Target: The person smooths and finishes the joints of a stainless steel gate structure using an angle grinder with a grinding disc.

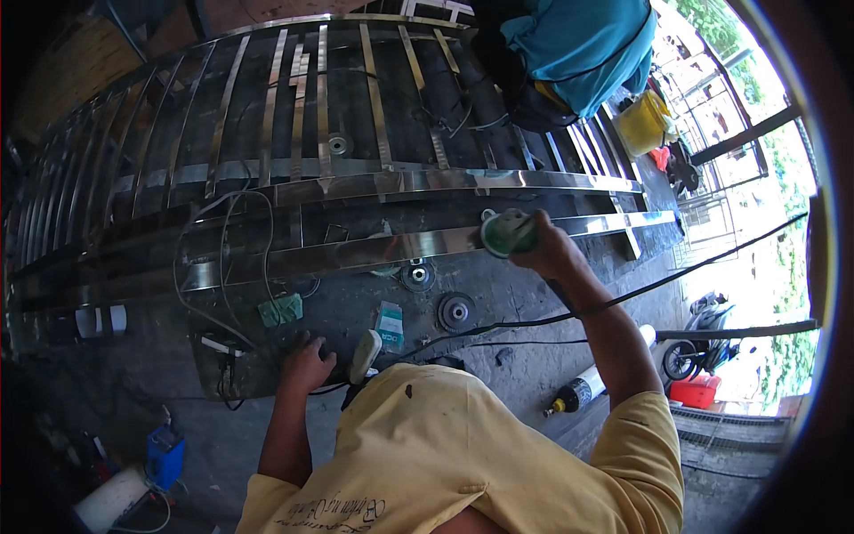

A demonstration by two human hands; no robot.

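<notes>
My right hand is closed around a rounded green object with a silvery rim. It overlaps the near polished metal bar, and I cannot tell its kind. My left hand rests at the near edge of the dark work surface, fingers apart and holding nothing. Close to it are a crumpled green packet, a power strip with plugs and a pale handled thing. A green-and-white box and two round discs, one beyond the other, lie between my hands.
A long shiny metal railing frame spans the surface. A person in a teal shirt bends over its far right end, near a yellow bucket. Black cable crosses by my right forearm; a gas cylinder lies right.
</notes>
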